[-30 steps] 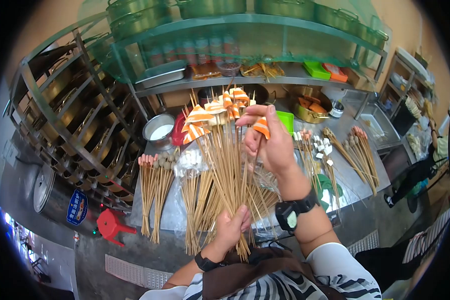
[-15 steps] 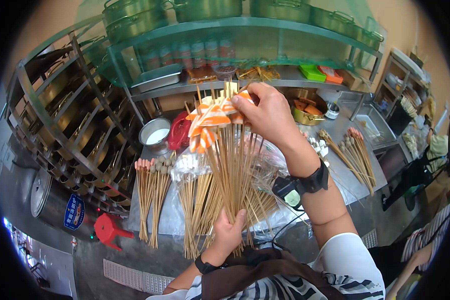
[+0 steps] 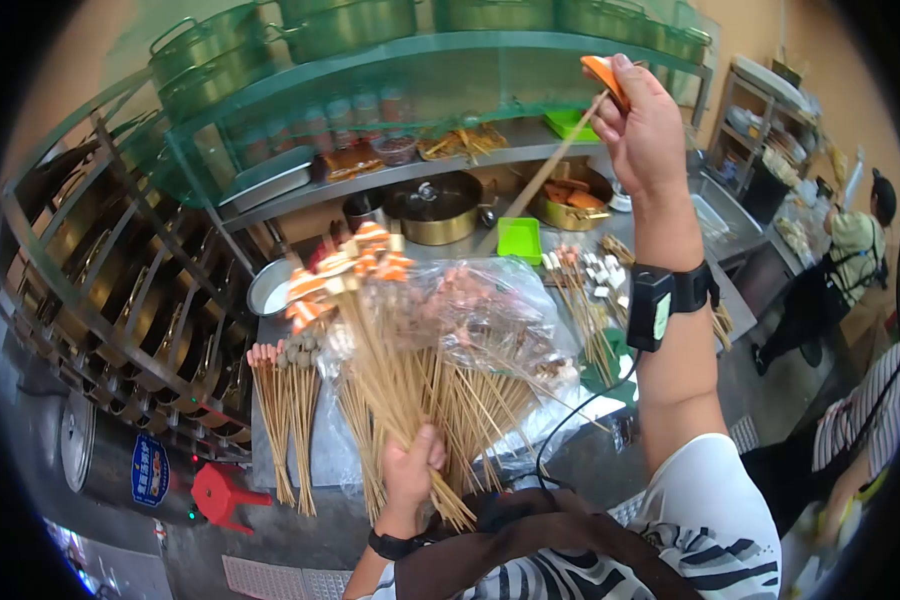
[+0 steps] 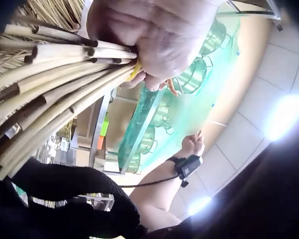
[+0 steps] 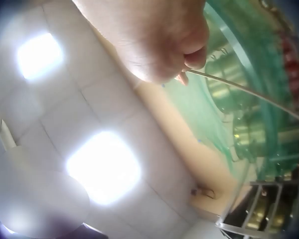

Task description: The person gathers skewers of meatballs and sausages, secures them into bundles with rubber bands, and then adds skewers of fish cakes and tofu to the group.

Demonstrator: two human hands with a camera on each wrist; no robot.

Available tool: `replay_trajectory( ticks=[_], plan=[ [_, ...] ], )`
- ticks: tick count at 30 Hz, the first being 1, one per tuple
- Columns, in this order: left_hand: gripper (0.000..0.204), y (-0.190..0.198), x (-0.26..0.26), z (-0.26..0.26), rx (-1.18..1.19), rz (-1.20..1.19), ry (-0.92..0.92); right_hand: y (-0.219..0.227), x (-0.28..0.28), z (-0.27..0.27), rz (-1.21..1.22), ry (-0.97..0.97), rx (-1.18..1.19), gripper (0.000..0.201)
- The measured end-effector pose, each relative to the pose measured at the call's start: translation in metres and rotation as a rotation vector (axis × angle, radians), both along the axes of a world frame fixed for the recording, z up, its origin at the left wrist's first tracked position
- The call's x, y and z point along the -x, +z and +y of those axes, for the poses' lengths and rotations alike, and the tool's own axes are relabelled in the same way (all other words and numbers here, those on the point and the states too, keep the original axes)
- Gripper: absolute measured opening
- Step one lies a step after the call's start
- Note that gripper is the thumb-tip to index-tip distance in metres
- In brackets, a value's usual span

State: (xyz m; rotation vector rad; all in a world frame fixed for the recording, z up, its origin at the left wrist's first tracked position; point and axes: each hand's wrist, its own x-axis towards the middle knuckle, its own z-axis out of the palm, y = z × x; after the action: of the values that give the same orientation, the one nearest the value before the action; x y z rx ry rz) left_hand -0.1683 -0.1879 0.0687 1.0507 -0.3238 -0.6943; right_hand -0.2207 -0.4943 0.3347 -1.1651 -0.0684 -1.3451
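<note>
The left hand (image 3: 408,470) grips a thick bundle of wooden skewers (image 3: 390,385), topped with orange-and-white striped pieces (image 3: 310,300) that fan out at upper left. In the left wrist view the skewer ends (image 4: 50,94) stick out from the left palm (image 4: 149,30), with a yellow band round them. Raised at upper right, the right hand (image 3: 645,130) pinches one orange piece (image 3: 604,78), its skewer (image 3: 550,165) slanting down to the left. The right wrist view shows the right hand (image 5: 154,40) from below, one thin skewer (image 5: 249,90) running out from it.
On the metal table lie plastic-wrapped skewers (image 3: 490,310), pink-tipped skewers (image 3: 270,400) and a green tray (image 3: 519,240). Brass pots (image 3: 440,215) stand behind, below a shelf (image 3: 350,185). A pot rack (image 3: 100,270) is left, a red stool (image 3: 222,497) lower left, another person (image 3: 855,250) right.
The right hand has risen from the bundle's top to the upper right, with one orange piece and its skewer. The left hand and bundle have shifted left in view.
</note>
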Motion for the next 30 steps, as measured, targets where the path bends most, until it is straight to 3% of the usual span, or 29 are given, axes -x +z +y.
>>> replay_trajectory(
  ticks=[2, 4, 7, 8, 11, 12, 17, 19, 21, 23, 28, 30],
  plan=[
    [0.011, 0.002, -0.010, 0.007, -0.034, 0.047, 0.041, -0.015, 0.028, -0.006, 0.182, 0.099, 0.078, 0.021],
    [0.011, 0.006, -0.020, 0.011, -0.090, -0.160, 0.148, -0.049, 0.042, 0.005, 0.312, 0.103, 0.017, 0.022],
    [0.009, 0.020, -0.021, 0.007, -0.016, -0.146, 0.175, -0.109, 0.043, 0.030, 0.416, 0.227, -0.080, 0.019],
    [0.010, 0.020, -0.024, 0.010, 0.016, -0.148, 0.062, -0.125, 0.038, 0.040, 0.461, 0.254, -0.126, 0.019],
    [0.015, 0.041, -0.009, -0.004, -0.008, -0.179, -0.014, -0.159, 0.024, 0.071, 0.519, 0.392, -0.240, 0.017],
    [0.026, 0.036, -0.008, -0.005, -0.026, -0.183, -0.062, -0.165, 0.019, 0.077, 0.488, 0.431, -0.269, 0.017],
    [0.039, 0.044, 0.016, -0.012, -0.139, -0.149, -0.281, -0.184, 0.013, 0.085, 0.450, 0.468, -0.407, 0.017],
    [0.020, 0.042, 0.017, -0.010, -0.183, -0.124, -0.423, -0.188, 0.015, 0.086, 0.430, 0.424, -0.434, 0.019],
    [0.018, 0.031, 0.023, -0.012, -0.165, -0.071, -0.404, -0.194, 0.022, 0.082, 0.385, 0.481, -0.477, 0.021],
    [0.015, 0.022, 0.024, -0.012, -0.083, -0.020, -0.490, -0.198, 0.032, 0.072, 0.473, 0.718, -0.557, 0.022],
    [0.012, 0.030, 0.030, -0.017, -0.236, -0.039, -0.453, -0.208, 0.043, 0.057, 0.531, 0.750, -0.548, 0.014],
    [0.011, 0.030, 0.029, -0.019, -0.227, -0.034, -0.460, -0.198, 0.048, 0.059, 0.554, 0.631, -0.548, 0.010]
  ],
)
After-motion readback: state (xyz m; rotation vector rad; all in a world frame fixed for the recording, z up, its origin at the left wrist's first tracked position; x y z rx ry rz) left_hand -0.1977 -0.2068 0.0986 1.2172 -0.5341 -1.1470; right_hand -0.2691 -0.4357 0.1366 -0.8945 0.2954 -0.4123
